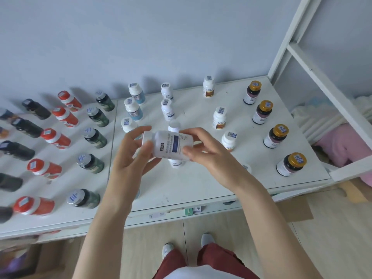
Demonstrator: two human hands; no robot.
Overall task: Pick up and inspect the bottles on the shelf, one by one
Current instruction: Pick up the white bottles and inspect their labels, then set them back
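Note:
A white bottle with a dark blue label point(171, 145) lies sideways in the air above the white shelf point(201, 178), cap to the left. My left hand point(132, 158) holds its cap end between thumb and fingers. My right hand point(203, 152) pinches its base end. Directly beneath it stand more white bottles of the same kind point(167, 109), partly hidden by the held one.
Rows of bottles cover the shelf: red ones point(55, 137), dark green ones point(94, 137), black ones point(17, 151) at the left, white brown-label ones point(219, 117) and gold-capped ones point(275, 135) at the right. A white frame post point(322, 85) rises on the right.

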